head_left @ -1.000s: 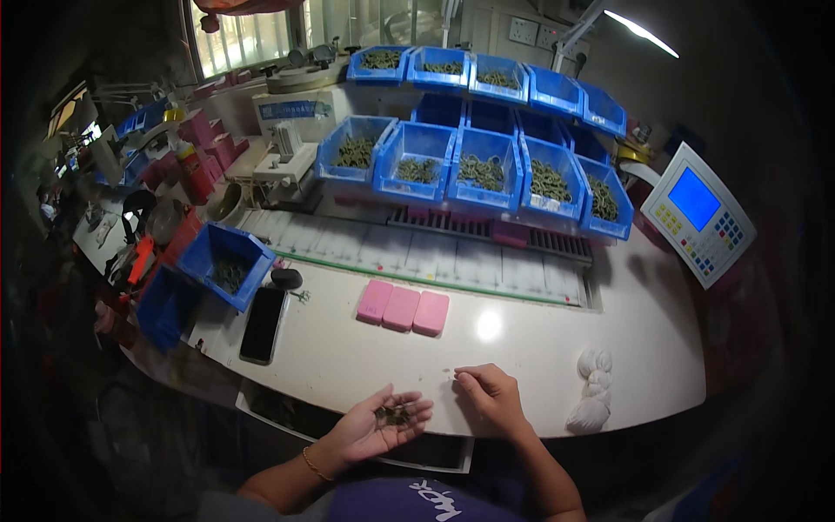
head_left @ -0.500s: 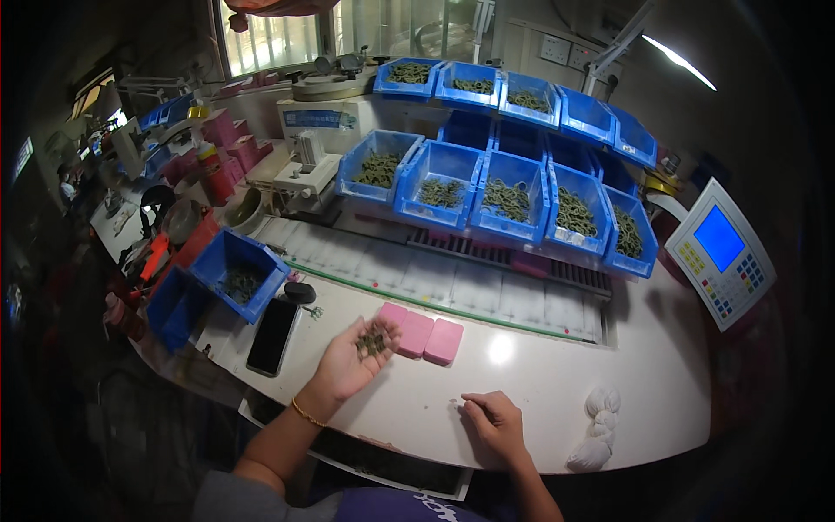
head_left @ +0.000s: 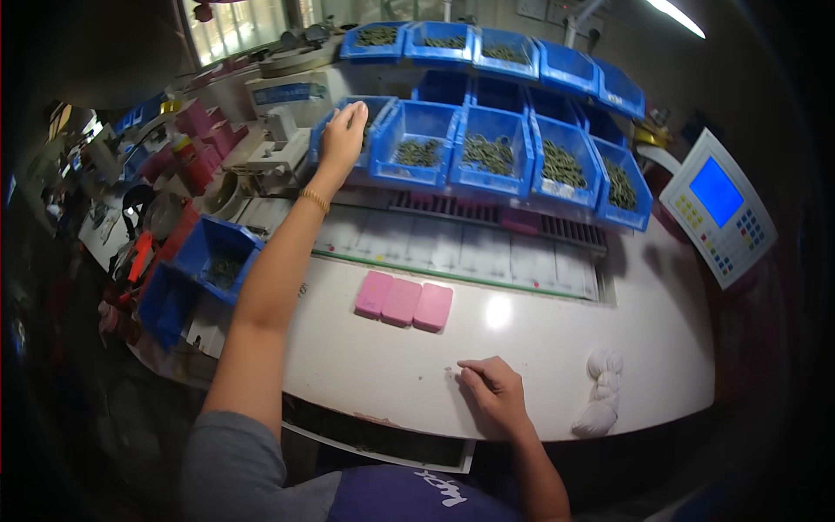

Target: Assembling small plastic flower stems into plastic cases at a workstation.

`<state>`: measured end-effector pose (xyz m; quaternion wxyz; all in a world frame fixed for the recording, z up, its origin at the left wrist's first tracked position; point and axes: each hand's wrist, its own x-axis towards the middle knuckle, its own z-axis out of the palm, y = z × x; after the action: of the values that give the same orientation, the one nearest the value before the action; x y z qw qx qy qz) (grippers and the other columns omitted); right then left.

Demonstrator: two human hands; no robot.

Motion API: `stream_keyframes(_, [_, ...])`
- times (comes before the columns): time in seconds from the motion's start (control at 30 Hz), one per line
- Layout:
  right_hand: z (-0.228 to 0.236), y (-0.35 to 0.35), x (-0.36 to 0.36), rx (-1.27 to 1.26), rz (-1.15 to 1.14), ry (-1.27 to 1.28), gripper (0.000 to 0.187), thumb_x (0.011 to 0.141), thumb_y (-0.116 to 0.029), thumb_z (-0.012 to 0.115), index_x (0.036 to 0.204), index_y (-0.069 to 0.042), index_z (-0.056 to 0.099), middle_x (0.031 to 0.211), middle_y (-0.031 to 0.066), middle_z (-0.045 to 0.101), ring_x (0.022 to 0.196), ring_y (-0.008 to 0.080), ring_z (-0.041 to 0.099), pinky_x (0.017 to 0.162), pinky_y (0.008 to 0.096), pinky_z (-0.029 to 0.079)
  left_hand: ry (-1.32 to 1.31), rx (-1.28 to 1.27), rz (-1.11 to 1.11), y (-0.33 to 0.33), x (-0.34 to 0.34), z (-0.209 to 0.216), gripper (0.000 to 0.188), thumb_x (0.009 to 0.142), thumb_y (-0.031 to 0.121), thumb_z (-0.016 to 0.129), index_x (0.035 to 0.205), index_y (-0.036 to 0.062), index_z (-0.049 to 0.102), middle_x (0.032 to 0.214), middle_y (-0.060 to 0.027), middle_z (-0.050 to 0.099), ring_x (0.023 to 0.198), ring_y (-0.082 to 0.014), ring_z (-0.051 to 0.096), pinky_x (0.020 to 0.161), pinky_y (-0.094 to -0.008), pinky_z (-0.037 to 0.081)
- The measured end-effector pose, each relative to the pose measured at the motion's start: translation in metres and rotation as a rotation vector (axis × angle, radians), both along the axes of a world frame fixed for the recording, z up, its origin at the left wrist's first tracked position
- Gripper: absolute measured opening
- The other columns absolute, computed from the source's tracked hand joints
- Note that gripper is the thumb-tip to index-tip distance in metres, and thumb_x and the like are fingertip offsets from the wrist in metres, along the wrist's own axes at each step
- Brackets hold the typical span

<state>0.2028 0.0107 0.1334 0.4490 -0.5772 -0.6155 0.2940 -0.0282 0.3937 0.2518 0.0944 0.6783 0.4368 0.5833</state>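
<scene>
My left hand is raised at the leftmost blue bin of the lower row, its fingers bent together over the bin. What it holds, if anything, is hidden from view. A gold-coloured bracelet circles that wrist. My right hand rests low over the white tabletop, fingers curled and index finger and thumb close together. Anything between them is too small to make out. Tiny bits lie beside its fingertips. Three pink blocks sit side by side on the table between my arms.
More blue bins hold small greenish pieces in two tiers. At right stand a control panel with a blue screen and a twisted white yarn bundle. Another blue bin is left of my forearm. A green-edged ruled strip crosses behind the blocks.
My left hand, which held small greenish pieces in an upturned palm near the pink blocks, has moved up and away to the leftmost lower bin. The right hand stays nearly in place.
</scene>
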Motion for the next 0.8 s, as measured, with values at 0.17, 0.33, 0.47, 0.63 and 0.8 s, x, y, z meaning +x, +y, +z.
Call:
stream_keyframes(0.17, [0.003,0.003,0.004,0.043,0.005,0.004,0.015,0.091,-0.011,0.068,0.103,-0.004,0.074,0.083,0.0094,0.069,0.077,0.0202,0.064,0.071,0.0303,0.050,0.422,-0.113,-0.429,-0.166,0.017,-0.050,0.043,0.081,0.025,0.077,0.117,0.0022,0.067,0.114,-0.0161,0.064,0.115,-0.0305,0.055,0.104,-0.0404,0.040])
stream_keyframes(0.33, [-0.004,0.006,0.002,0.086,0.035,-0.024,0.020,0.093,-0.014,0.067,0.110,-0.003,0.070,0.088,0.0102,0.069,0.077,0.0204,0.062,0.070,0.0314,0.049,0.792,-0.090,-0.463,-0.221,0.033,-0.097,0.065,0.067,0.038,0.085,0.118,0.0043,0.063,0.134,-0.0154,0.050,0.125,-0.0349,0.042,0.104,-0.0438,0.034])
stream_keyframes(0.47, [-0.015,0.007,-0.007,0.073,-0.154,0.325,0.028,0.095,-0.018,0.067,0.117,-0.001,0.066,0.092,0.0100,0.070,0.073,0.0147,0.061,0.065,0.0292,0.049,0.817,-0.235,-0.463,-0.229,0.046,-0.093,0.077,0.058,0.037,0.088,0.122,0.0064,0.059,0.127,-0.0138,0.048,0.123,-0.0334,0.041,0.104,-0.0457,0.031])
stream_keyframes(0.63, [-0.007,-0.005,0.002,-0.316,0.054,0.609,0.041,0.092,-0.021,0.069,0.125,0.002,0.059,0.095,0.0132,0.070,0.067,0.0184,0.062,0.063,0.0321,0.052,0.540,-0.150,-0.705,-0.303,0.059,-0.083,0.080,0.064,0.025,0.089,0.133,0.0074,0.053,0.127,-0.0135,0.046,0.110,-0.0298,0.045,0.098,-0.0426,0.038])
stream_keyframes(0.8, [-0.010,-0.029,-0.021,0.238,-0.146,-0.137,0.046,0.086,-0.009,0.067,0.130,0.000,0.057,0.102,0.0207,0.068,0.081,0.0378,0.064,0.074,0.0414,0.054,-0.118,-0.767,-0.740,-0.347,0.061,-0.115,0.074,0.075,0.019,0.087,0.136,0.0009,0.051,0.119,-0.0085,0.054,0.096,-0.0154,0.058,0.084,-0.0292,0.051])
